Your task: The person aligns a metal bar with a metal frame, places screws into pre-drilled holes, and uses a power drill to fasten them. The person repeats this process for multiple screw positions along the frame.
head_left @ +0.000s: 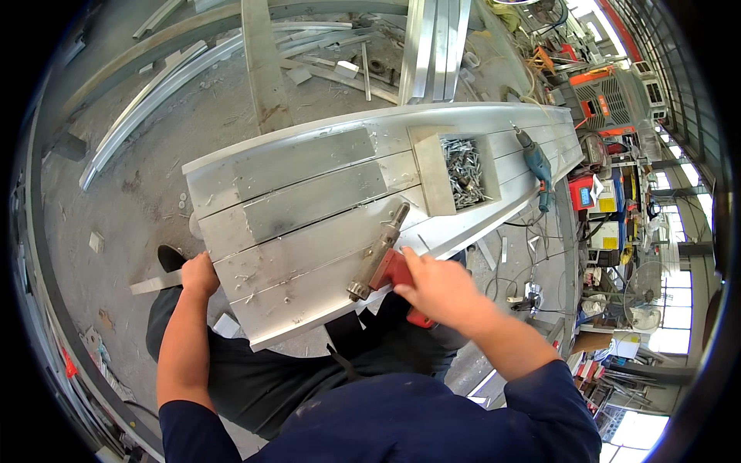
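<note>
My left hand point(199, 275) is closed around a short flat metal strip point(156, 282) just off the left end of a long silver metal panel point(301, 262). Over the panel's near edge, my right hand point(444, 289) grips the red handle of a rivet gun point(395, 270). The gun's grey metal barrel lies across the panel, its nose pointing away from me. Beyond it, an open metal box point(434, 174) full of loose rivets point(465, 171) sits on the panel.
A teal power drill point(534, 163) rests at the panel's right end, with a cable below. Long aluminium profiles point(436, 54) lie at the far side, with offcuts on the floor. At right stand an orange-and-grey machine point(606, 100) and cluttered shelves.
</note>
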The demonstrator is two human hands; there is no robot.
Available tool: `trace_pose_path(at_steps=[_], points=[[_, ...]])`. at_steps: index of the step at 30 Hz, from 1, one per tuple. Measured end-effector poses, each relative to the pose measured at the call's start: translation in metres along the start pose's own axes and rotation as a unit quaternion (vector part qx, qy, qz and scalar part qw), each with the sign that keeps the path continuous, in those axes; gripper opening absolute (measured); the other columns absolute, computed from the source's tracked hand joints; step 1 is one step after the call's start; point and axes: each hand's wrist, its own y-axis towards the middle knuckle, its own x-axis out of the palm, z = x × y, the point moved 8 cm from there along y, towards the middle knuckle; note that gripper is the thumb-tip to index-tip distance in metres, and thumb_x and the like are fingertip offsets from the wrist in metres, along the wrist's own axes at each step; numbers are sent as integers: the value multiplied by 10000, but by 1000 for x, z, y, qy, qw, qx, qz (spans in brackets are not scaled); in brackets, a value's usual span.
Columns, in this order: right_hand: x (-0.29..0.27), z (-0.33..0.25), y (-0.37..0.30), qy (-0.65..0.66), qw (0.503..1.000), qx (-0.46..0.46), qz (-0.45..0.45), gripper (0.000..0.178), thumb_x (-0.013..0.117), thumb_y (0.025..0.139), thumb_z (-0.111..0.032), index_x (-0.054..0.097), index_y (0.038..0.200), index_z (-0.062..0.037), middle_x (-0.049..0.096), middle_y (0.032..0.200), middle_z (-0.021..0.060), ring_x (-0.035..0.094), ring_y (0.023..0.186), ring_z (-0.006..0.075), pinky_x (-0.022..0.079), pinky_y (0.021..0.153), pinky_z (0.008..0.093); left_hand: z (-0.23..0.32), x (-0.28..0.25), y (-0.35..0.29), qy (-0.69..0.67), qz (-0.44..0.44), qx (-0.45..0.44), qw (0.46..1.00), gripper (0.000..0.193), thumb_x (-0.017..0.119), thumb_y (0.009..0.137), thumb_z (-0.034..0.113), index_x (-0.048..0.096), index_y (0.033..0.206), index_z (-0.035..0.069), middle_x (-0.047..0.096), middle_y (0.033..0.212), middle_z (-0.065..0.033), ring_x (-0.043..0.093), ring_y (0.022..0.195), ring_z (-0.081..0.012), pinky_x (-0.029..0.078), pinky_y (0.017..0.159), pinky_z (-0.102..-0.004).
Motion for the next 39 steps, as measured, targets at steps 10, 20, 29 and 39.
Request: trace_pose_path(at_steps=[10, 20, 29, 39], points=[[-76, 212, 110, -56, 962, 186, 193, 168, 640, 880, -117, 747, 965, -18, 726, 944, 229, 684, 975, 430, 541, 882, 504, 2, -1, 5, -1, 8, -1, 1000, 217, 643, 857, 169, 697, 1037, 59, 737, 1054, -181, 724, 970, -362, 572, 846, -465], [-125, 160, 66, -76, 947, 153, 271, 154, 597, 886, -56, 707, 963, 20, 701, 875, 240, 689, 841, 390, 541, 768, 457, -7, -9, -8, -7, 4, -35, 999, 210, 630, 834, 79, 649, 1034, 18, 717, 1096, -211, 713, 1016, -385, 571, 880, -466], [-48, -41, 56, 354, 926, -96, 85, 171, 616, 902, 2, 723, 1032, 30, 606, 839, 48, 551, 757, 131, 442, 671, 276, 13, -14, -17, -34, 3, -32, 999, 287, 597, 860, 33, 533, 1138, 4, 646, 1199, -223, 697, 1051, -415, 576, 881, -482], [3, -158, 97, 257, 917, -299, 54, 121, 687, 901, -40, 727, 1012, -14, 689, 949, 115, 664, 817, 321, 549, 736, 383, 18, -20, -7, 28, 9, 25, 999, 134, 609, 850, 73, 665, 970, 49, 743, 988, -179, 732, 931, -355, 578, 812, -454]])
